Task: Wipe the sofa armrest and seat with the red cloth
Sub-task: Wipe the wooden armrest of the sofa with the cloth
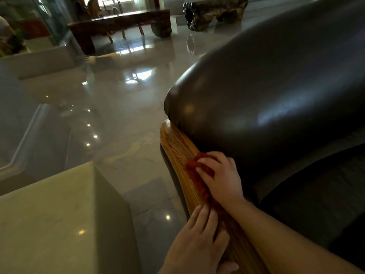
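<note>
Head view. Wiping the wooden armrest (177,147) of a dark leather sofa (266,95). The right hand (221,178) presses the red cloth (200,184) against the top of the rail, its fingers (206,160) curled over the bunched upper end; the rest of the cloth lies in a strip along the grain towards the wrist. The left hand (199,240) rests flat on the rail nearer the camera, fingers (197,216) straight and grasping nothing, just short of the cloth's tail.

The step in hand appears to be the armrest pass; the seat (316,194), in shadow to the right, looks not yet reached. To do the step well, strokes should follow the grain along the rail's curve up to its rounded end under the leather bolster. Spreading the cloth flatter would cover the full width, including the outer edge over the polished floor (118,115). The left hand serves best as a brace, shifted clear before each return stroke.
</note>
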